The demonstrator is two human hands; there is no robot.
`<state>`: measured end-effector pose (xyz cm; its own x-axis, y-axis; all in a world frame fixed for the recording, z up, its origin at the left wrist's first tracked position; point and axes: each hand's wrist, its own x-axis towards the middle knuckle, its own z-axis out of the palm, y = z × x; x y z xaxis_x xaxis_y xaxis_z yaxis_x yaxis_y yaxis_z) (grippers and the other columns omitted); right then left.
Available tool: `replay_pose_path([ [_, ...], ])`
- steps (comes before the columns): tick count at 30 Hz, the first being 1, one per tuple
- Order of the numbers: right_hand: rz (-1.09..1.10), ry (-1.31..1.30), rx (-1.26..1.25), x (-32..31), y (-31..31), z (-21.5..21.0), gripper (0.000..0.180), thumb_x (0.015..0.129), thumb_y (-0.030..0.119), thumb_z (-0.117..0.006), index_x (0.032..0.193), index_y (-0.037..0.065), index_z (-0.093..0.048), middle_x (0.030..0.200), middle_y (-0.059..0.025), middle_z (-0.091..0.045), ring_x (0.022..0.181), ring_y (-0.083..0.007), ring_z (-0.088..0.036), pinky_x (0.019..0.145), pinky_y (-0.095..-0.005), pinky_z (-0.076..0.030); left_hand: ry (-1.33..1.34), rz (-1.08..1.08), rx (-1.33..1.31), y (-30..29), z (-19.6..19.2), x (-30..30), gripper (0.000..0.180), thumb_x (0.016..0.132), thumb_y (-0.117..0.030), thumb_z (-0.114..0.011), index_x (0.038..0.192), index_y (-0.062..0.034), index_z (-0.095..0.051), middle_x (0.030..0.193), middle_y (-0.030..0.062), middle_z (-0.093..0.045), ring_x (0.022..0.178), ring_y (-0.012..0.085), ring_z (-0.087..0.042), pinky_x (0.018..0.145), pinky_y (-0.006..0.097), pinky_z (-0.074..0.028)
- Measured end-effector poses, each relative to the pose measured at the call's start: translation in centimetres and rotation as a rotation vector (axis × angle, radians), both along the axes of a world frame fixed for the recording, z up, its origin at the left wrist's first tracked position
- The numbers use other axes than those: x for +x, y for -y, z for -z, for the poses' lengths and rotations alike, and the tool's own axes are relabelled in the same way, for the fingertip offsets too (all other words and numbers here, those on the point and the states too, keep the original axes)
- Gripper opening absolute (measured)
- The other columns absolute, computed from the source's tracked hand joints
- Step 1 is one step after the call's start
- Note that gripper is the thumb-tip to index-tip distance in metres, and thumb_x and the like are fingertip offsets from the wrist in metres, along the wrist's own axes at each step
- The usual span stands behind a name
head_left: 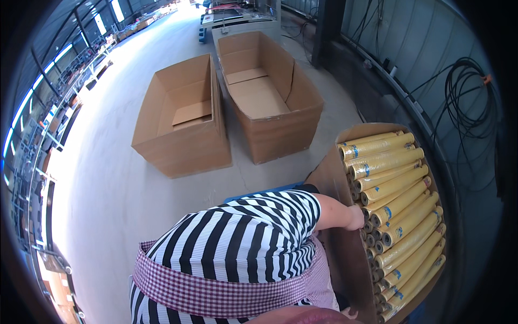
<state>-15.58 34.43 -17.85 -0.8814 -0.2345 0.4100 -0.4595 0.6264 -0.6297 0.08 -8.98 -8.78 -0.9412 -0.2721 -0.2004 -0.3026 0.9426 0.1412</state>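
Observation:
A tall cardboard box [345, 254] on the right holds several yellow, film-wrapped rolls [399, 229] with blue labels, stacked lengthwise with their round hollow ends toward me. My left hand [354, 217] is closed over the near rim of this box, close to the roll ends; its fingertips are partly hidden. Only a small part of my right hand [350, 314] shows at the bottom edge, beside the same box, its fingers seemingly apart with nothing visible in them. My striped sleeve and checked apron cover much of the lower middle.
Two large open cardboard boxes, a left one [189, 148] and a right one [280, 132], stand on the concrete floor ahead. Behind them is a machine table [243, 24]. A coiled black cable [467, 89] hangs on the right wall. A blue edge [264, 191] shows beyond my shoulder.

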Motion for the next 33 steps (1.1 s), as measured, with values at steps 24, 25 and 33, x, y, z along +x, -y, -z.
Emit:
replay_pose_path([
  [24,0.285,0.643,-0.561,-0.2,-1.4,0.3,0.036,0.086,0.011,-0.07,0.119,-0.002,-0.066,0.11,-0.0126,-0.071,0.101,-0.0192,-0.066,0.092,-0.0304,-0.049,0.067,-0.073,0.023,0.4,-3.6,-0.1,0.027,0.085,-0.024,-0.062,0.11,-0.0195,-0.069,0.103,0.0114,-0.071,0.101,0.0305,-0.067,0.086,0.047,-0.053],
  [25,0.377,0.637,-0.591,-0.1,-1.8,1.2,0.037,0.085,0.011,-0.071,0.119,-0.002,-0.065,0.112,-0.0127,-0.069,0.104,-0.0203,-0.065,0.093,-0.031,-0.049,0.049,-0.028,0.008,0.1,-3.7,-0.5,0.027,0.082,-0.026,-0.067,0.107,-0.0175,-0.069,0.1,0.0118,-0.071,0.098,0.0325,-0.067,0.083,0.047,-0.053],
  [33,0.495,0.665,-0.718,0.3,-3.7,2.0,0.038,0.085,0.005,-0.068,0.122,-0.001,-0.061,0.108,-0.0091,-0.066,0.097,-0.0171,-0.062,0.086,-0.0275,-0.049,-0.081,0.034,0.01,-0.3,-3.3,-1.5,0.025,0.079,-0.022,-0.072,0.103,-0.014,-0.068,0.096,0.0135,-0.071,0.093,0.0346,-0.067,0.079,0.047,-0.052],
])
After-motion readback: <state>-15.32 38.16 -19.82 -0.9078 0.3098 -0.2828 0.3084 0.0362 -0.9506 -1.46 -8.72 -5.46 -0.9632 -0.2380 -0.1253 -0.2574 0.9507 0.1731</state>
